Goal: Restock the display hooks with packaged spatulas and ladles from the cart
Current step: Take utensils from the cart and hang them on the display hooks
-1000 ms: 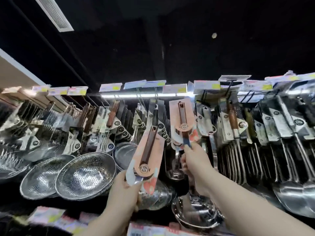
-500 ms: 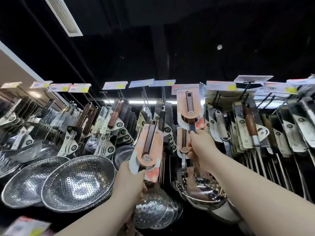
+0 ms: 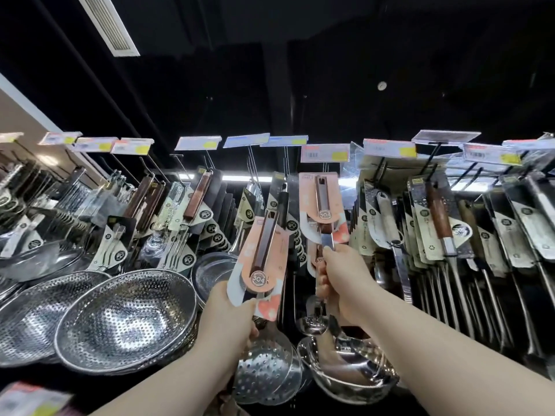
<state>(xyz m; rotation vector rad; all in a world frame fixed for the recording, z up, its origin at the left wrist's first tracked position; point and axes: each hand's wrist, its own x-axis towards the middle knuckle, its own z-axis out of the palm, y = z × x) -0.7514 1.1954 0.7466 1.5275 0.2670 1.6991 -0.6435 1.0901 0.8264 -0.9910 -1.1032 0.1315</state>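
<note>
Dark ceiling (image 3: pixel 330 70) and a strip-lit wall of hanging kitchenware frame the shop aisle as we look up along two bare arms. Fingers (image 3: pixel 253 333) of the left hand (image 3: pixel 222 319) are curled round the stem of a packaged skimmer (image 3: pixel 265 250), the thumb pressed on the lower edge of its pink card. The pack tilts up and to the right, nearer to us than the rack, and its perforated bowl (image 3: pixel 264 370) hangs just below the fist.

Just right of it, fingers (image 3: pixel 320 285) of the right hand (image 3: pixel 344 280) grip the metal stem of a packaged ladle (image 3: pixel 322 205). Its pink card stands upright, with its top raised to the level of the display hooks (image 3: pixel 251 163), under a pink-and-yellow price tag (image 3: pixel 326 153). We cannot tell whether the card is threaded on a hook. A shiny ladle bowl (image 3: pixel 354 376) gleams below the right wrist. A second pink-carded pack (image 3: pixel 313 253) hangs behind the hand, partly hidden.

Farther out, perforated steel colanders (image 3: pixel 129 319) sit stacked at near left, beneath rows of wooden-handled utensils (image 3: pixel 196 195). To the right, long-stemmed spatulas (image 3: pixel 444 229) in dark cards crowd the hooks, each row topped by price tags. A white ceiling vent (image 3: pixel 108 25) crosses the far upper left.
</note>
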